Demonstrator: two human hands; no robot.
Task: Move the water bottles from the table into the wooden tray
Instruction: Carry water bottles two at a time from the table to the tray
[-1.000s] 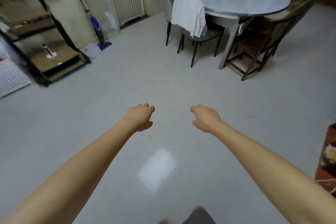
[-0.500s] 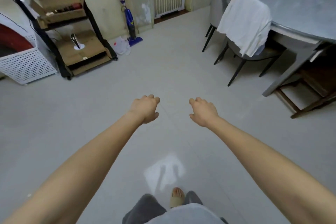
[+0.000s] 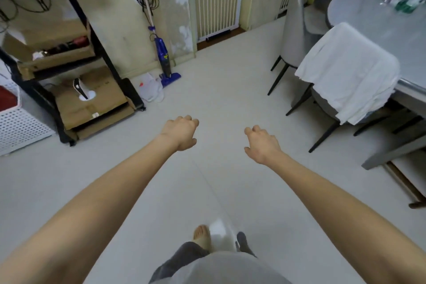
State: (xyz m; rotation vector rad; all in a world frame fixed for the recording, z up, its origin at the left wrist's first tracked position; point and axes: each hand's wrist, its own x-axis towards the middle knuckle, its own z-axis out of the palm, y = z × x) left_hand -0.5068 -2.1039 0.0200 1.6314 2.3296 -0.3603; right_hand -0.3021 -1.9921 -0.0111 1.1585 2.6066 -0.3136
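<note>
Both arms extend forward over bare pale floor. Left hand (image 3: 181, 132) — fingers loosely curled under, holding nothing, back of the hand up. Right hand (image 3: 261, 143) — fingers likewise loosely bent, a little more spread than the left, thumb out to the side, also holding nothing. The two hands sit side by side, apart, neither touching any object. Water bottles (image 3: 405, 1) lie in a blurred cluster on the far part of the round grey table (image 3: 368, 21), at the upper right — well apart from both hands, nearer the right one, beyond and to its right; their count cannot be told. Between the right hand and the table stands a chair draped with a white cloth (image 3: 348, 71); a second grey chair (image 3: 297, 30) stands beside it. Off to the left: a black shelf rack (image 3: 101, 53) holding cardboard boxes, a blue upright vacuum (image 3: 164, 53) leaning on the wall, a white perforated basket (image 3: 20, 124). One bare foot (image 3: 202, 235) shows at the bottom edge.
</note>
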